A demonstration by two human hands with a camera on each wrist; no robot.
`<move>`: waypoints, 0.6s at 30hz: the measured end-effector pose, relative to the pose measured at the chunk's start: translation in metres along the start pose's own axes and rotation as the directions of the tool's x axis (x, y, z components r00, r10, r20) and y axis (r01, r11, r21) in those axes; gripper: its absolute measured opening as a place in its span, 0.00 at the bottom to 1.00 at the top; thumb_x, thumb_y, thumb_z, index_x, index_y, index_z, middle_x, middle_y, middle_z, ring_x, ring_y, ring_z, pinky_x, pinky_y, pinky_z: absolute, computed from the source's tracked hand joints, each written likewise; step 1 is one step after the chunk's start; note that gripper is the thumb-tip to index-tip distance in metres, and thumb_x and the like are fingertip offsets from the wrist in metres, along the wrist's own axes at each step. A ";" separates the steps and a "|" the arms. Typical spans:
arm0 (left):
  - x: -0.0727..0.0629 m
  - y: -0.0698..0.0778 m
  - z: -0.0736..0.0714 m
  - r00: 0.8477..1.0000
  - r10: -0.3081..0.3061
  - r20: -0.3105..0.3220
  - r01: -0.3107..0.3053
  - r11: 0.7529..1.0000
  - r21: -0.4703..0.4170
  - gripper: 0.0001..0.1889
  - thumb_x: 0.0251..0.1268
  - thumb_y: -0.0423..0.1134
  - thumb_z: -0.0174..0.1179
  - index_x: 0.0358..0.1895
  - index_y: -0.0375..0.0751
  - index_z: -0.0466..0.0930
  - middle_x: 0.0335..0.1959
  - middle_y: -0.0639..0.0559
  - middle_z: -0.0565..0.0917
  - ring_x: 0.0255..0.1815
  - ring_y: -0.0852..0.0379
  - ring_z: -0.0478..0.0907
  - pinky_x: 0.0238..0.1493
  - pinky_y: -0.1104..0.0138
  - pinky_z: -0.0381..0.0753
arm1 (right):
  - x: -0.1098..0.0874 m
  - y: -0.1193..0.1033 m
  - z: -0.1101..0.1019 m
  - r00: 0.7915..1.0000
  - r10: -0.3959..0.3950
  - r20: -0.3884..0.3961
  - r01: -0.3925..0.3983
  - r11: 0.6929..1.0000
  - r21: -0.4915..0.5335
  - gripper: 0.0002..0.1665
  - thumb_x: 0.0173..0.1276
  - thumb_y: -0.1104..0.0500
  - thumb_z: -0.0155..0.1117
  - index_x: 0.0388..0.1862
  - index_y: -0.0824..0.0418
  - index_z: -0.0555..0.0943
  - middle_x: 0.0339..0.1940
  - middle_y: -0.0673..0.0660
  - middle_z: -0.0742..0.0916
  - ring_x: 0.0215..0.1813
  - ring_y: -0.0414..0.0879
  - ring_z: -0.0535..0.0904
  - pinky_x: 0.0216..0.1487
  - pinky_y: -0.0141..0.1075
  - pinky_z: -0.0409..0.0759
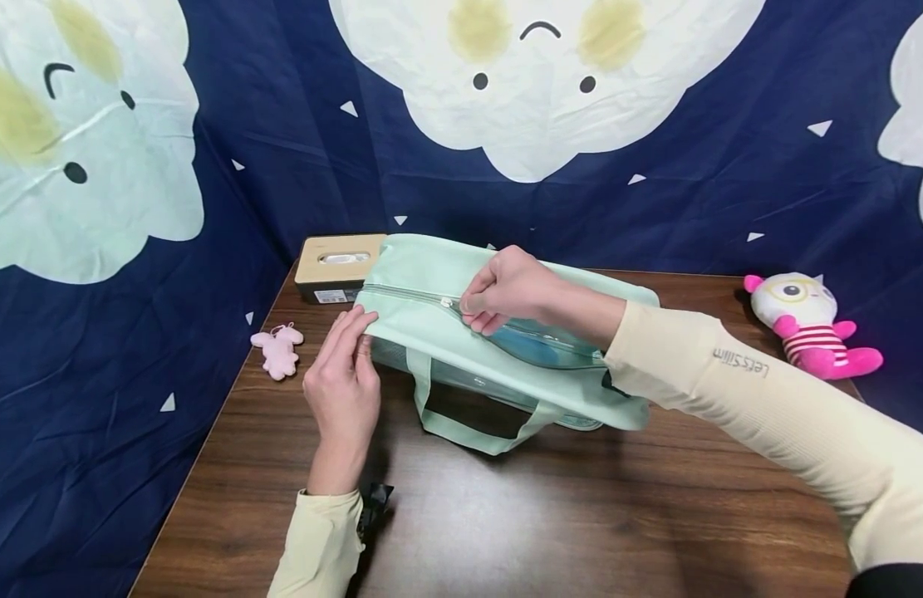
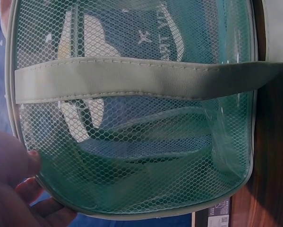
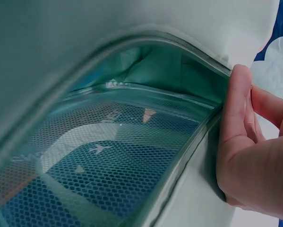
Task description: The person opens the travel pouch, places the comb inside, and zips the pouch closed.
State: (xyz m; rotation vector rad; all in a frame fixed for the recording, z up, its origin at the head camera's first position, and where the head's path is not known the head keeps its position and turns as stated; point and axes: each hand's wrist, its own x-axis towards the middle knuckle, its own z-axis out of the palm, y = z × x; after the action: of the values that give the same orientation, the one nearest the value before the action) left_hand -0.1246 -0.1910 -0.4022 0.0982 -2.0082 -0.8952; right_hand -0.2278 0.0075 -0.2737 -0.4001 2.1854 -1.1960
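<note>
A mint green bag (image 1: 424,266) with clear mesh sides stands on the table, its top zipper gaping on the right and closed on the left. My right hand (image 1: 509,286) pinches the zipper pull by the slider (image 1: 447,302), near the middle of the top. In the right wrist view, those fingers are at the end of the opening (image 3: 132,113), with the mesh interior showing below. My left hand (image 1: 345,374) grips the bag's front left corner, fingers over the top edge and thumb lower down. A carry strap (image 2: 132,78) crosses the mesh side.
Behind the bag's left end stands a tissue box (image 1: 341,257) with a wooden lid. A small pink plush (image 1: 278,350) lies at the table's left edge. At the far right sits a pink and white plush toy (image 1: 805,324). Dark blue cloth (image 1: 297,141) hangs around the table.
</note>
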 end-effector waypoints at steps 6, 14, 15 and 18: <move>-0.001 0.000 0.001 1.000 0.003 -0.007 -0.003 1.000 0.012 0.11 0.68 0.26 0.63 0.49 0.39 0.90 0.55 0.46 0.89 0.61 0.43 0.84 0.60 0.47 0.80 | -0.006 0.004 -0.004 1.000 0.008 0.003 -0.008 1.000 0.013 0.10 0.73 0.70 0.63 0.46 0.75 0.86 0.30 0.59 0.90 0.28 0.43 0.87 0.41 0.39 0.89; 0.000 0.000 -0.001 1.000 0.015 -0.005 -0.015 1.000 0.012 0.11 0.68 0.26 0.63 0.49 0.38 0.90 0.55 0.45 0.89 0.61 0.42 0.84 0.60 0.46 0.80 | -0.017 0.011 -0.012 1.000 0.003 0.007 -0.003 1.000 -0.001 0.09 0.73 0.69 0.63 0.46 0.75 0.86 0.30 0.58 0.91 0.29 0.43 0.87 0.41 0.39 0.89; 0.001 0.000 -0.001 1.000 0.013 -0.003 -0.013 1.000 0.013 0.11 0.68 0.26 0.63 0.49 0.38 0.90 0.55 0.45 0.89 0.61 0.43 0.84 0.60 0.46 0.80 | -0.019 0.012 -0.013 1.000 0.002 0.007 -0.002 1.000 0.001 0.09 0.73 0.69 0.63 0.45 0.75 0.86 0.29 0.58 0.91 0.29 0.43 0.87 0.41 0.39 0.89; -0.001 0.001 -0.001 1.000 0.003 0.003 -0.003 1.000 0.017 0.11 0.69 0.26 0.63 0.49 0.38 0.90 0.55 0.45 0.89 0.61 0.43 0.84 0.61 0.47 0.80 | -0.024 0.018 -0.016 1.000 0.005 0.008 -0.005 1.000 0.008 0.09 0.73 0.70 0.63 0.45 0.76 0.86 0.29 0.58 0.90 0.28 0.43 0.87 0.40 0.39 0.89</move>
State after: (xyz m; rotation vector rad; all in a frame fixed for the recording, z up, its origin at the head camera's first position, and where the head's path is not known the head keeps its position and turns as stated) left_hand -0.1234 -0.1904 -0.4019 0.1028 -2.0186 -0.8771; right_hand -0.2192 0.0404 -0.2733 -0.3948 2.1725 -1.1985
